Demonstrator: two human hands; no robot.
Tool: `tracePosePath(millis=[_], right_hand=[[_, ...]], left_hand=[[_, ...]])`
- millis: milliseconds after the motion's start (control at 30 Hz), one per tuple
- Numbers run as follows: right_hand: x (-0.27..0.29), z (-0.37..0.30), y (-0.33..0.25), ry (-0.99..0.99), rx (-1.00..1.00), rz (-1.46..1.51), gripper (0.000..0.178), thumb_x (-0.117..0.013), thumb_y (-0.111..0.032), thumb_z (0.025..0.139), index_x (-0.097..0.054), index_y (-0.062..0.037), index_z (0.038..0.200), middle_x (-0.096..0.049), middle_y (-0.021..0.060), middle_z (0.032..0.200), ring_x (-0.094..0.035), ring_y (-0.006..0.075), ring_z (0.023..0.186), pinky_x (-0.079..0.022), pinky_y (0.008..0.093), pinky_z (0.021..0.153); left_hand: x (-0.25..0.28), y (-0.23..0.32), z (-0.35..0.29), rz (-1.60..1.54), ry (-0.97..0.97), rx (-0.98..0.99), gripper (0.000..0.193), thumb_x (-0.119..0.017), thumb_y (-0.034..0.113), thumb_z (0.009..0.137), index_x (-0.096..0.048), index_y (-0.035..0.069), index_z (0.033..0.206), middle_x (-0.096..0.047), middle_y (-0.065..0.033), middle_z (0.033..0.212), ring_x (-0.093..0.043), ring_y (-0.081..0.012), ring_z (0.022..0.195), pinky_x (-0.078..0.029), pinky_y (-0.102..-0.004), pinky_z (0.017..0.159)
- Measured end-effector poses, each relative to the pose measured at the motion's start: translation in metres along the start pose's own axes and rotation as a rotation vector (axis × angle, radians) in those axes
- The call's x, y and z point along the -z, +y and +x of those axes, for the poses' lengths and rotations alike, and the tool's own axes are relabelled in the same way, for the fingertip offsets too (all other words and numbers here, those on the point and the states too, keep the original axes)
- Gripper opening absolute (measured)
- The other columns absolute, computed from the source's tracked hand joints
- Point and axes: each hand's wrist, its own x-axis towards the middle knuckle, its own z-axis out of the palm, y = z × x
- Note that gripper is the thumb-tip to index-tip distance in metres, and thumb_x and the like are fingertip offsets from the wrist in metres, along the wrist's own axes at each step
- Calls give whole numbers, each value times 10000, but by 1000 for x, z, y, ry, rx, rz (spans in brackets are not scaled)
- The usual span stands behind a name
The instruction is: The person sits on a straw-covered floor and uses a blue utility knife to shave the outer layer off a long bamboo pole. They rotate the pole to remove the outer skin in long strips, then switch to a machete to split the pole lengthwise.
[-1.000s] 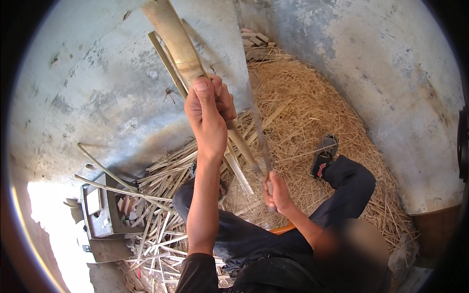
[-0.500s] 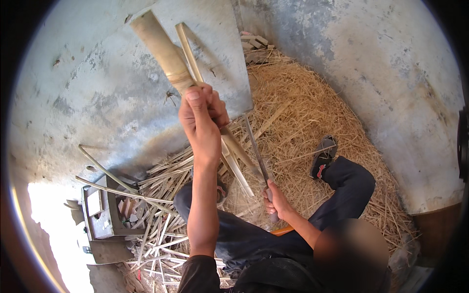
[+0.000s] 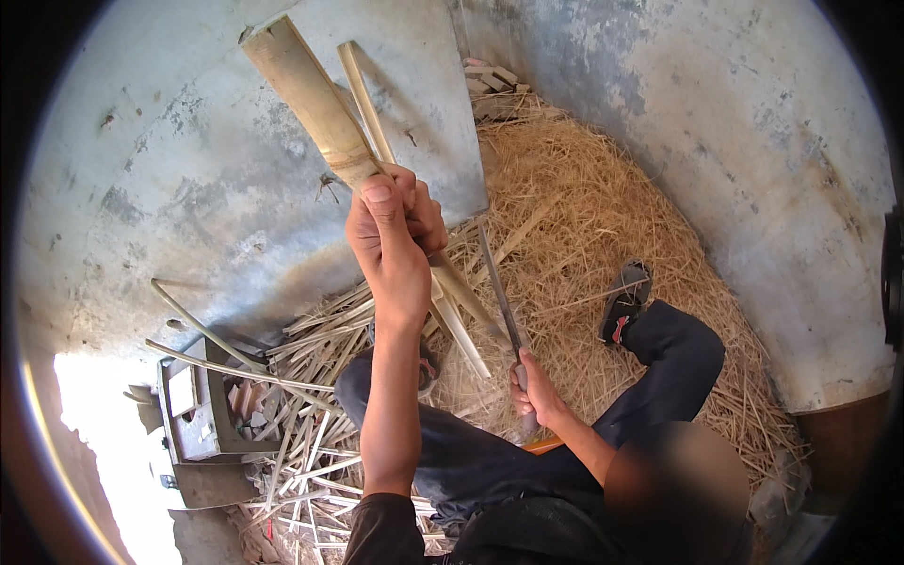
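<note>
My left hand [image 3: 394,231] is raised in front of the wall, its fingers wrapped round a split bamboo piece [image 3: 306,94]. The piece is wide and pale, slants up to the left and has a node just above my thumb. Behind it a narrower bamboo strip [image 3: 363,94] runs the same way, and its lower part [image 3: 460,339] shows below my hand. Lower and to the right, my right hand [image 3: 535,388] is closed round the handle of a long knife [image 3: 497,282]. Its thin dark blade points up and away, apart from the held piece.
Bamboo shavings [image 3: 584,207] heap against the walls and spread between my feet. To the left lie many cut strips [image 3: 315,480], beside a worn box [image 3: 221,414] holding rubble. A long curved strip [image 3: 207,320] leans there. My shoe [image 3: 623,301] rests on the shavings.
My left hand has shifted slightly down, and the top of the bamboo piece has swung a little to the left. The knife's blade has moved slightly to the right.
</note>
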Motion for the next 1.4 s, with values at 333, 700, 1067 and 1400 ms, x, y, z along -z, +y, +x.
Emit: tracePosePath(millis=[333, 700, 1067, 1400], right_hand=[[-7, 0, 1, 2, -9, -70, 594, -424, -614, 1084, -473, -105, 781, -369, -25, 518, -330, 78, 365, -287, 263, 358], [-9, 10, 1, 16, 187, -153, 599, -429, -660, 1063, -461, -113, 822, -345, -34, 541, -299, 80, 389, -269, 260, 370], [-24, -10, -16, -123, 299, 27, 586, -413, -628, 1086, -459, -113, 809, -335, -43, 537, -294, 73, 387, -268, 253, 374], [-14, 3, -14, 10, 45, -122, 601, -432, -650, 1068, -464, -105, 816, -343, -40, 535, -318, 69, 391, -274, 254, 363]], left_hand=[[-3, 2, -3, 43, 17, -35, 445, -407, 515, 1125, -432, 114, 933, -285, 53, 644, -243, -56, 504, -203, -264, 458], [-11, 0, -1, 88, 55, -44, 437, -399, 493, 1135, -419, 121, 905, -284, 54, 653, -249, -51, 505, -210, -258, 457], [-6, -1, 2, 98, 65, -32, 446, -409, 509, 1129, -411, 125, 902, -267, 56, 645, -247, -52, 510, -199, -264, 462], [-6, 1, -3, 48, 24, -26, 444, -408, 508, 1128, -415, 118, 914, -270, 57, 648, -245, -55, 515, -202, -266, 468]])
